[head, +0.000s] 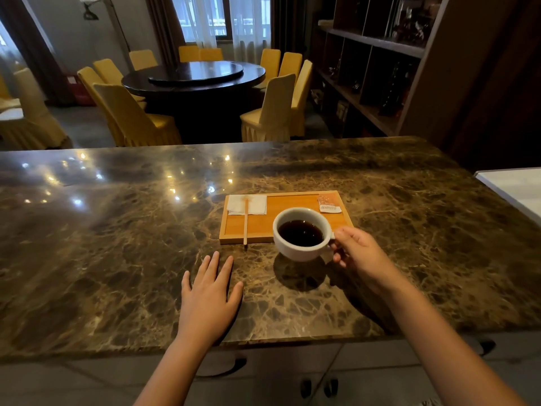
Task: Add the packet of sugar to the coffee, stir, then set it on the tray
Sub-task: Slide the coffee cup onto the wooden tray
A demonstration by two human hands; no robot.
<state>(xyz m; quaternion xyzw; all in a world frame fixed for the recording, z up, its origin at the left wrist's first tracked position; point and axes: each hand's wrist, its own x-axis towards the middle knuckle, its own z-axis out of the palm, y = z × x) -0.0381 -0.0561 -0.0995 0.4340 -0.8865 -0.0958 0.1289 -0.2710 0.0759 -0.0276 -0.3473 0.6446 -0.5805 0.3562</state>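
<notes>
Coffee cup [301, 234] upright, handle rightward, pinched by right hand [355, 253] fingers; left hand [209, 291] fingers spread flat.

A white cup [301, 234] of dark coffee is held by its handle in the right hand [355, 253], raised above a brown marble desk [117, 244], its shadow thrown on the stone beneath. The cup overlaps the near right corner of a wooden tray [292, 202]. On the tray are seen a folded white napkin [257, 204] at the far left, a wooden stirrer [246, 222] laid across it and jutting over the near rim, and a sugar packet [330, 203] at the far right corner. The left hand [209, 294] is laid flat on the desk, fingers spread. Yellow-covered chairs [131, 118] are ranged around a dark round table [193, 76] behind.
</notes>
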